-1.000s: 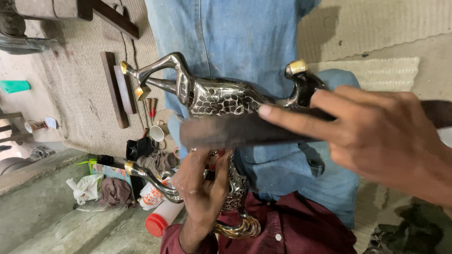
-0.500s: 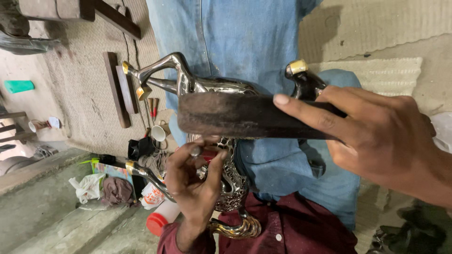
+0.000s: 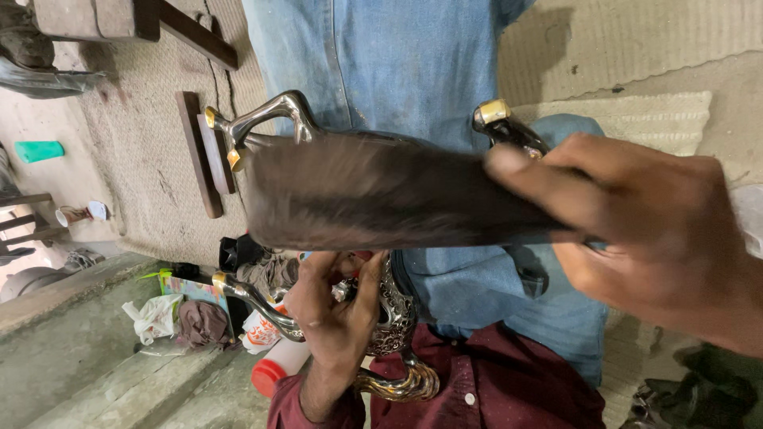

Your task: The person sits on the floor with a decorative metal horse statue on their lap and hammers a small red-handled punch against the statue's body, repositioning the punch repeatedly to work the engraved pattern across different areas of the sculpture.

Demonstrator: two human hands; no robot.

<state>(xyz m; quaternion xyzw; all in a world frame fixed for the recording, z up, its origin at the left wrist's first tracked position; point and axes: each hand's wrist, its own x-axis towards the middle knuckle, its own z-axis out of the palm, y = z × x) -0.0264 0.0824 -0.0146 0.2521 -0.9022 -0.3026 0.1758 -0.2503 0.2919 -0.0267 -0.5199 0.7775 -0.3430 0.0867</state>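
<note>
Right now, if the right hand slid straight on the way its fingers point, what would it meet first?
The right hand points along the blurred dark strip it holds against the metal ornament. Carried on, it would likely meet the ornament's silver gold-tipped prongs first; depth is unclear.

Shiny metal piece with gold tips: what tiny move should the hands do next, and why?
Probably one more short stroke of the dark flat tool along the top of the ornate metal piece. The right hand pinches the tool, which lies across that top edge and looks blurred. The left hand grips the piece's patterned lower part, so it seems braced for it.
</note>
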